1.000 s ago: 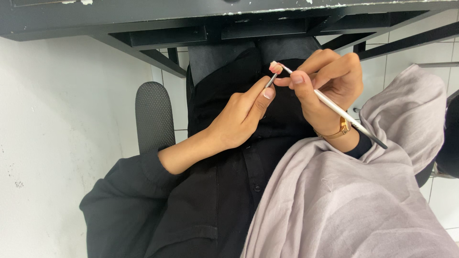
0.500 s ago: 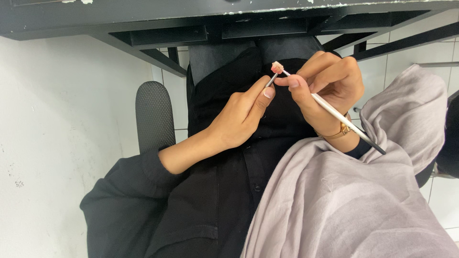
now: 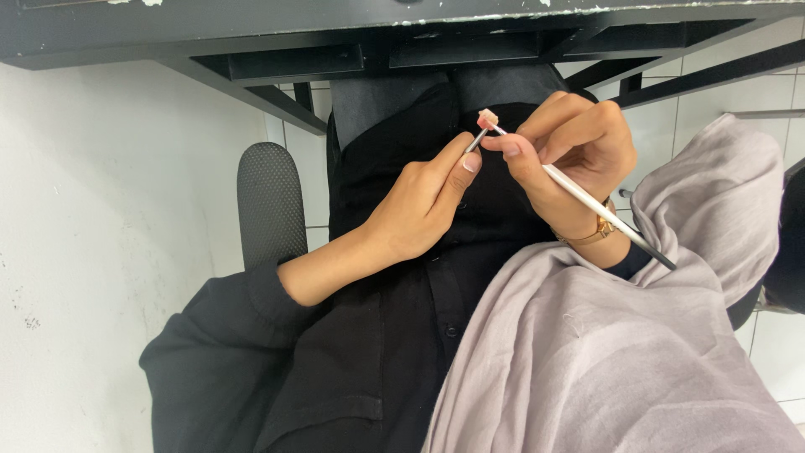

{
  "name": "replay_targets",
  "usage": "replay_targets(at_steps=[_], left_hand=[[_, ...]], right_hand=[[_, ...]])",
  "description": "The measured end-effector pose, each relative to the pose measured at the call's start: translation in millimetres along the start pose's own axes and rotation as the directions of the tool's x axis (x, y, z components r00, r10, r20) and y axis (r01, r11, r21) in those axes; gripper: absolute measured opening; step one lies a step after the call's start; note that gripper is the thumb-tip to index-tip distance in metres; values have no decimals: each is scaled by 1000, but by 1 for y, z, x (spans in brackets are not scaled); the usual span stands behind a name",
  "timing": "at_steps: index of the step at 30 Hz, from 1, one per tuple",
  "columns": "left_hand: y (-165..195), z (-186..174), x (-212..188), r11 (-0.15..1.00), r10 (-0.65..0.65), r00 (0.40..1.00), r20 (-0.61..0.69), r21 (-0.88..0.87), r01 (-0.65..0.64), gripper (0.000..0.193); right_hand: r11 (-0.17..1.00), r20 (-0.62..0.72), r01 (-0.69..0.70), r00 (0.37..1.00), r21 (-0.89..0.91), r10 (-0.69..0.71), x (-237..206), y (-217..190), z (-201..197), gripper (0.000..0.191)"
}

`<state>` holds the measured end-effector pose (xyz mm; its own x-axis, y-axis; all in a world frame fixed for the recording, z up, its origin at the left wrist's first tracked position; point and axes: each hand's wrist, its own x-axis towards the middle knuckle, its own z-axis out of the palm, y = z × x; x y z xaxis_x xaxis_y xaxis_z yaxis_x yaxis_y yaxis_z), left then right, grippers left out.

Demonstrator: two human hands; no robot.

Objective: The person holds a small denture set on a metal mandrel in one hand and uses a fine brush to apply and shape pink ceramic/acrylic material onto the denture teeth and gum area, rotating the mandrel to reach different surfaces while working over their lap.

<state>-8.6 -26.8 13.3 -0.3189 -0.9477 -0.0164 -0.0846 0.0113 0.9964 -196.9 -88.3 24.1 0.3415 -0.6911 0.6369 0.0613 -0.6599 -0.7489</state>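
Observation:
My left hand (image 3: pixel 423 205) pinches a short thin metal stick (image 3: pixel 475 141) between thumb and fingers, and a small pinkish piece (image 3: pixel 487 118) sits at the stick's upper end. My right hand (image 3: pixel 579 155) holds a slim white brush with a dark rear end (image 3: pixel 587 199) like a pen. The brush tip touches the pinkish piece. Both hands are raised over my lap, close together, just below the desk's edge. A gold wristband (image 3: pixel 597 230) is on my right wrist.
The dark metal underside of a desk (image 3: pixel 335 38) runs across the top. A black chair armrest (image 3: pixel 268 201) stands at the left beside a white wall (image 3: pixel 101 252). I wear black clothes, and a grey scarf (image 3: pixel 629 352) hangs at the lower right. Pale floor tiles (image 3: pixel 780 352) show at the right.
Both hands have drifted slightly to the right together. The brush tip stays at the pinkish piece and both grips are the same.

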Motion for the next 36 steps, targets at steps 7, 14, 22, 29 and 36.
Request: replay_targets(at_steps=[7,14,22,29,36], left_hand=[[-1,0,0,1000,12,1000,-3,-6,-12,38],[-2,0,0,1000,2,1000,-2,3,-2,36],[0,0,0,999,41,999,-13,16,-41,38],[0,0,0,1000,2,1000,-2,16,-2,37],[0,0,1,999,37,999,-9,-17,-37,37]], right_hand=[[997,-34,-56,998,47,58,5,-4,1,28],[996,-31,-77,996,45,78,2,-2,0,28],[1000,4,-18,1000,-4,18,-1,1,-1,30],[996,-23,-46,999,72,48,0,0,-2,27],[997,-4,-67,998,43,67,-3,0,-2,29]])
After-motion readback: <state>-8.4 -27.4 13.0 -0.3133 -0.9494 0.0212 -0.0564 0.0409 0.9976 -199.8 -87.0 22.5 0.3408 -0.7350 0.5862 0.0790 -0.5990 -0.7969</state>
